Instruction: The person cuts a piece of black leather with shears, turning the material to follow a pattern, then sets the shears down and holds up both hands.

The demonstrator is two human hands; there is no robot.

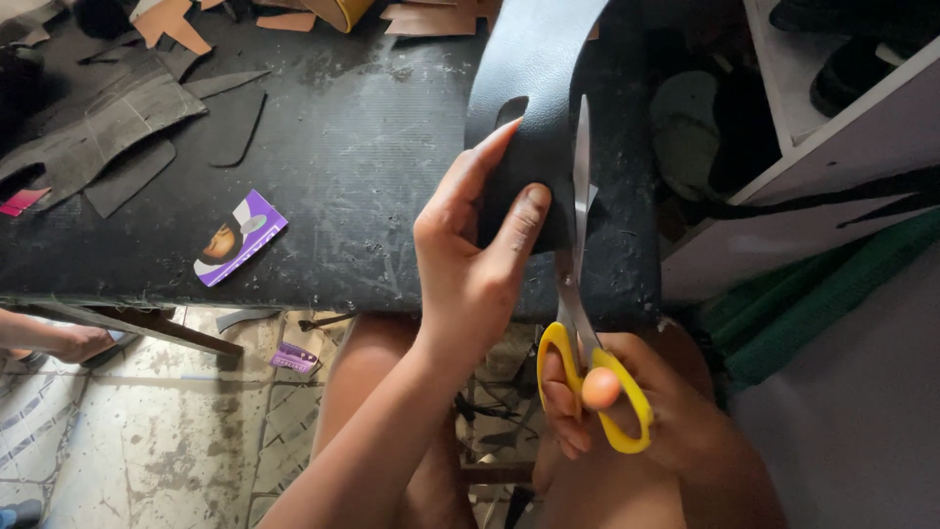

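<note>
Two hands work one black sheet (534, 59) above the table (343, 167) edge. The left hand (470, 264) pinches the sheet between thumb and fingers, holding it taut and upright so the blades can bite. The right hand (627, 411), fingers closed through the yellow loops, drives the scissors (580, 294) up into it. Offcuts (108, 127) and a purple card (238, 237) lie on the scuffed black top; white shelving (832, 127) stands beside, tiled floor (127, 441) below.
</note>
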